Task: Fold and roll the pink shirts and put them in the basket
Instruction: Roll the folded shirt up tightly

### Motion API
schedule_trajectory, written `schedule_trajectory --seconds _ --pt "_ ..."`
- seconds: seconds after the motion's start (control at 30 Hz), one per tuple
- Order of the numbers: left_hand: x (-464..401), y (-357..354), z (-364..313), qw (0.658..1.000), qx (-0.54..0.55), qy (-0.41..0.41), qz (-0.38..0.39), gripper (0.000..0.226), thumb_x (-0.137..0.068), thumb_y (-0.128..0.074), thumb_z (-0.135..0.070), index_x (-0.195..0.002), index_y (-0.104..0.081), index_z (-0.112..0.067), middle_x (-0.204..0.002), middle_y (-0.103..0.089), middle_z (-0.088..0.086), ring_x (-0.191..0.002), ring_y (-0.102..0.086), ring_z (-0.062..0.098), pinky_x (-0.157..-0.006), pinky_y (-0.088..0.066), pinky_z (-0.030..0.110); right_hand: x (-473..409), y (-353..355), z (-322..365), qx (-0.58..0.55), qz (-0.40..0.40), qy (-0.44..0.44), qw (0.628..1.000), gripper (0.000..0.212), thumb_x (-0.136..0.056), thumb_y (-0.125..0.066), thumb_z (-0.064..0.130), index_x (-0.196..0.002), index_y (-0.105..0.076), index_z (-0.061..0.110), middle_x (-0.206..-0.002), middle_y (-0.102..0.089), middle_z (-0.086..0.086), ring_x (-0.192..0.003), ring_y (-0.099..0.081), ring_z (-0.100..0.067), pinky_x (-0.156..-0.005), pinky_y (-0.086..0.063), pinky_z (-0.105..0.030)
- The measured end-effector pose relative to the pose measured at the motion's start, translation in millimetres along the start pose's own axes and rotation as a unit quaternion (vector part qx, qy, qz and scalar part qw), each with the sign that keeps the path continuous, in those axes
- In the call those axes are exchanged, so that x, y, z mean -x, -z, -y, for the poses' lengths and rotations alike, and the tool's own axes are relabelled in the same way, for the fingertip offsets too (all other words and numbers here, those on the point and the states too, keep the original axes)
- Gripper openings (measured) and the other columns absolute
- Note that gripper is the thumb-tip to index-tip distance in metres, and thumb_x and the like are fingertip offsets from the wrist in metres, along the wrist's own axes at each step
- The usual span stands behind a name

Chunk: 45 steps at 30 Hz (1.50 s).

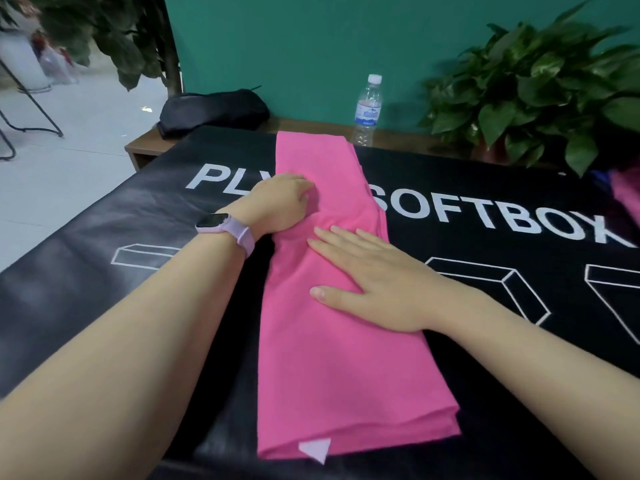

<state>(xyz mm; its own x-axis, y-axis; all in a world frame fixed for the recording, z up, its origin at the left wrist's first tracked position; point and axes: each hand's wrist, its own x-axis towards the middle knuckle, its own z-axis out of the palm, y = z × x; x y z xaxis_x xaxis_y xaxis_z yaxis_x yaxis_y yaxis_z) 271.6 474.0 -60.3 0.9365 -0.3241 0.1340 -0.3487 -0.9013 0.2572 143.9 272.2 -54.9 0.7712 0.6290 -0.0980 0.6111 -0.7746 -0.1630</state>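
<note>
A pink shirt (332,368) lies folded into a long narrow strip down the middle of the black printed cloth (485,375). My left hand (282,202), with a lilac watch on the wrist, rests on the strip's left edge about halfway up, its fingers curled onto the fabric. My right hand (374,282) lies flat on the strip just below, fingers straight and spread, pressing it down. A white label shows at the strip's near end. More pink fabric (625,199) shows at the far right edge. No basket is in view.
A clear water bottle (367,110) stands behind the shirt on the wooden table edge (138,150). A black bag (213,110) lies at the back left, and a leafy plant (540,91) fills the back right. A green wall stands behind.
</note>
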Motion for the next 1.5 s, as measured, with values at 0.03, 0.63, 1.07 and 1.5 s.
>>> schedule_trajectory --seconds 0.03,0.63,1.07,1.5 --pt "3 4 1 1.0 0.019 0.007 -0.01 0.039 -0.102 -0.037 -0.012 -0.135 -0.059 -0.01 -0.14 -0.057 0.011 -0.13 -0.049 0.03 -0.108 -0.038 0.041 -4 1 -2 0.001 -0.002 -0.002 1.0 0.086 -0.089 -0.016 0.079 -0.162 -0.003 0.034 -0.168 0.008 0.016 -0.151 0.014 0.003 -0.124 0.009 -0.026" --pt "2 0 8 0.998 0.019 0.005 0.058 0.05 -0.109 -0.031 -0.035 -0.157 -0.03 -0.022 -0.166 -0.02 -0.001 -0.154 -0.009 0.013 -0.124 -0.005 0.03 -32 24 -24 0.028 -0.034 -0.017 0.999 0.071 -0.101 -0.033 0.063 -0.16 -0.026 0.023 -0.168 -0.02 0.002 -0.154 -0.017 -0.011 -0.125 -0.013 -0.03" --pt "79 16 -38 0.982 -0.096 0.042 0.156 0.06 -0.109 -0.021 -0.037 -0.161 -0.004 -0.011 -0.168 0.001 0.006 -0.155 0.003 0.019 -0.124 0.003 0.03 50 12 6 0.043 -0.081 0.123 0.988 0.079 -0.088 -0.042 0.077 -0.145 -0.053 0.023 -0.147 -0.049 0.003 -0.137 -0.041 -0.014 -0.119 -0.028 -0.031" --pt "191 -9 -92 0.997 -0.046 0.032 -0.056 0.06 -0.101 -0.022 -0.046 -0.144 -0.046 -0.012 -0.151 -0.042 0.006 -0.14 -0.028 0.016 -0.119 -0.017 0.032 82 26 21 0.007 -0.107 0.154 0.982 0.029 -0.079 -0.072 0.05 -0.091 -0.062 0.025 -0.083 -0.056 0.012 -0.08 -0.051 -0.008 -0.08 -0.047 -0.031"
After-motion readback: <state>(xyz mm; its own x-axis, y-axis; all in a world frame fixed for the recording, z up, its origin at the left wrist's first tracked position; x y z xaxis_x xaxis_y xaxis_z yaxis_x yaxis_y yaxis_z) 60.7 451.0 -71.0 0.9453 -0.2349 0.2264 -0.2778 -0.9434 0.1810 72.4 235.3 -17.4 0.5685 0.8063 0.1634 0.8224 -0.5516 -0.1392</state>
